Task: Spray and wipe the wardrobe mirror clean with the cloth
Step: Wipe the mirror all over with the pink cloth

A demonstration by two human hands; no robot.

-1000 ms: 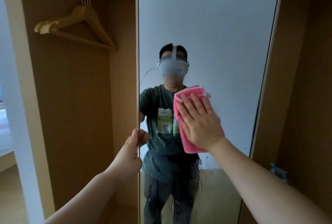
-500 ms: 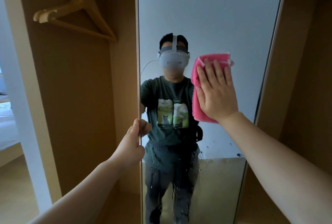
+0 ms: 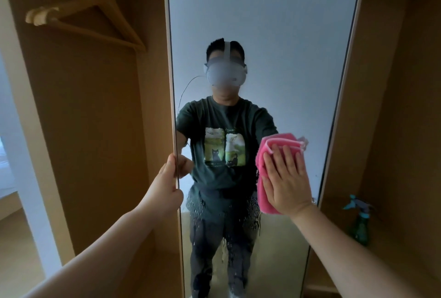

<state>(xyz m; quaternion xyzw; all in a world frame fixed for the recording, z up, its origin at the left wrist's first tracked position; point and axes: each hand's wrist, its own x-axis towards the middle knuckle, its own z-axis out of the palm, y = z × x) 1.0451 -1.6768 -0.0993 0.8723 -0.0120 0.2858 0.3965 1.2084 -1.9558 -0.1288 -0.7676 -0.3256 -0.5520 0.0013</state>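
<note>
Mirror [image 3: 274, 23] cleaning under way. Right hand [image 3: 285, 178] lies flat with fingers spread, pressing the folded pink cloth [image 3: 263, 161] onto the glass at about 4 o'clock of the pane. Left hand [image 3: 164, 192] pinches the mirror's edge at 9 o'clock, thumb in front. Droplets [image 3: 250, 211] cling just below the cloth, toward 6 o'clock. Spray bottle [image 3: 359, 221] stands on a wardrobe shelf at 3 o'clock; wooden hanger [image 3: 90, 18] at 10 o'clock. Judgement: cloth soft and light, best palmed flat; panel rigid, fragile and slick when wet, so hold by its edge.
</note>
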